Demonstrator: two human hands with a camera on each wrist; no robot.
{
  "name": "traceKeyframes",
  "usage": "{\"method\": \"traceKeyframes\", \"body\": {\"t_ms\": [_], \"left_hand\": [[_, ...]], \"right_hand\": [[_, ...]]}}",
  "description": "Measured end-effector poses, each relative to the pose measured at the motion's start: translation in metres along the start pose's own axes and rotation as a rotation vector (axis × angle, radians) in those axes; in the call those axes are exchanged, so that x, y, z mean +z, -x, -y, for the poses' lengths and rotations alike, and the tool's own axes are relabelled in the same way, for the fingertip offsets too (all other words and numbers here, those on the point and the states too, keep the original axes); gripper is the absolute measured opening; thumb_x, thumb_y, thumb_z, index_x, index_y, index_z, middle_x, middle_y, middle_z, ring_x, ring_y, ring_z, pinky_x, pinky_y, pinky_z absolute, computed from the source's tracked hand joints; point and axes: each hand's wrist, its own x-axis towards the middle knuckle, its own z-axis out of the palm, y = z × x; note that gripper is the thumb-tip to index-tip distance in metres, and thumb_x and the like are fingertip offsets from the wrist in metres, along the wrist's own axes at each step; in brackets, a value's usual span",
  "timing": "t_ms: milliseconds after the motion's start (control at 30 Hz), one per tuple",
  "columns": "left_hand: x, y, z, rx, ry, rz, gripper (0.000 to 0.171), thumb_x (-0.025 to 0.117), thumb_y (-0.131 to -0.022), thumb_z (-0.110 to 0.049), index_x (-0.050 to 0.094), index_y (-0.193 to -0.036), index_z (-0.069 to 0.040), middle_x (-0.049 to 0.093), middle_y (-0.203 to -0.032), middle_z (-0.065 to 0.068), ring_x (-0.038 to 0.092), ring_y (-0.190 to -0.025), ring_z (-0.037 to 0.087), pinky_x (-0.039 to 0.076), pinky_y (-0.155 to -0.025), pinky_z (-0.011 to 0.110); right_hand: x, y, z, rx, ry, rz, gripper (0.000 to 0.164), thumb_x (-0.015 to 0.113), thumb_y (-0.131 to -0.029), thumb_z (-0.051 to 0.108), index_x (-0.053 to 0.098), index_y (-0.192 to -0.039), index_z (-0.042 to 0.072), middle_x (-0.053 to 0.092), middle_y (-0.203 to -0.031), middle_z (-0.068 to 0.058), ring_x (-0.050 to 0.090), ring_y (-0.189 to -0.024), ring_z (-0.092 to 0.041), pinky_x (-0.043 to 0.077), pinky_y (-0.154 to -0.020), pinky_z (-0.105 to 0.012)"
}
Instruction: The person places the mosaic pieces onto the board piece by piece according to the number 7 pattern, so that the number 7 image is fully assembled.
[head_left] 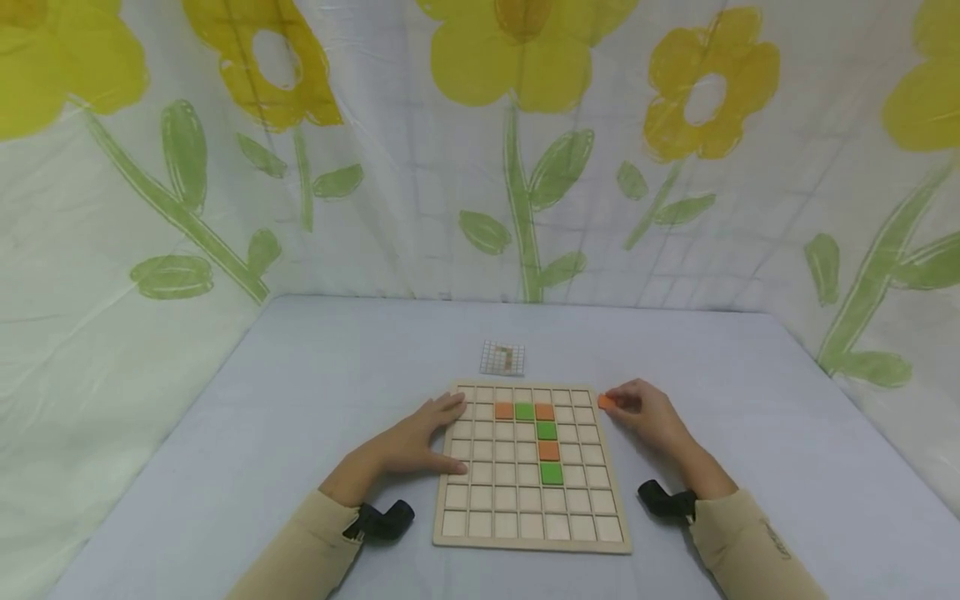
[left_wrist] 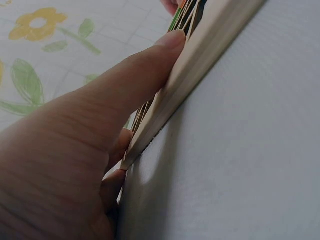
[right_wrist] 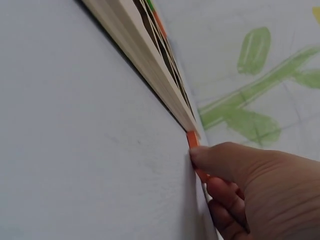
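Observation:
A wooden grid board (head_left: pixel 532 543) lies on the table, holding three orange and three green square tiles; they form a short row, such as the green tile (head_left: pixel 524 412), and a column down from its right end, such as the orange tile (head_left: pixel 549 451). My left hand (head_left: pixel 408 437) rests on the board's left edge with fingers spread. Between thumb and fingers, my right hand (head_left: pixel 651 414) pinches an orange tile (head_left: pixel 606 402) just outside the board's upper right edge. In the right wrist view that tile (right_wrist: pixel 193 141) is seen edge-on, close by the board's corner.
A small printed grid card (head_left: pixel 502 358) with a similar pattern lies behind the board. White table cover (head_left: pixel 225 467) surrounds the board. A curtain (head_left: pixel 405 167) with yellow flowers hangs behind the table.

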Motion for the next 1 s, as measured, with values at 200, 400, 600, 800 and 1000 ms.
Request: {"method": "traceKeyframes", "body": {"t_ms": [200,400,600,800,1000], "left_hand": [[0.001,0.001,0.0,0.008,-0.002,-0.008,0.099,0.073,-0.067,-0.057,0.03,-0.146,-0.015,0.017,-0.157,-0.003,0.006,-0.146,0.03,0.013,-0.118,0.05],[0.0,0.001,0.0,0.007,-0.005,-0.009,0.099,0.073,-0.068,-0.058,0.029,-0.147,-0.017,0.016,-0.157,-0.003,0.007,-0.145,0.031,0.013,-0.118,0.05],[-0.001,0.001,0.0,0.009,-0.005,-0.012,0.099,0.073,-0.068,-0.057,0.03,-0.147,-0.015,0.016,-0.157,-0.001,0.008,-0.145,0.032,0.014,-0.117,0.05],[-0.003,0.001,0.0,0.007,-0.003,-0.01,0.097,0.073,-0.069,-0.056,0.03,-0.147,-0.016,0.016,-0.157,-0.002,0.007,-0.145,0.03,0.014,-0.118,0.05],[-0.002,0.001,0.001,0.008,0.001,-0.004,0.096,0.072,-0.07,-0.056,0.03,-0.147,-0.016,0.016,-0.157,-0.003,0.006,-0.146,0.03,0.012,-0.118,0.049]], "right_hand": [[0.002,0.01,0.005,-0.014,0.003,-0.025,0.026,0.066,-0.084,0.009,0.066,-0.107,-0.003,0.061,-0.103,-0.014,0.061,-0.095,-0.028,0.053,-0.082,-0.043],[-0.001,0.016,0.011,0.027,-0.001,-0.001,0.028,0.066,-0.084,0.008,0.065,-0.11,-0.004,0.062,-0.105,-0.016,0.061,-0.097,-0.029,0.054,-0.082,-0.044],[-0.004,0.017,0.012,0.09,-0.012,0.031,0.027,0.068,-0.083,0.012,0.066,-0.105,-0.003,0.064,-0.095,-0.013,0.059,-0.083,-0.02,0.05,-0.068,-0.027],[-0.006,0.02,0.011,0.074,-0.019,0.024,0.024,0.071,-0.081,0.012,0.067,-0.1,-0.002,0.066,-0.093,-0.012,0.058,-0.079,-0.015,0.048,-0.064,-0.021],[-0.008,0.027,0.01,0.03,-0.013,0.015,0.024,0.073,-0.078,0.011,0.068,-0.098,-0.001,0.065,-0.093,-0.011,0.057,-0.08,-0.014,0.048,-0.063,-0.019]]}}
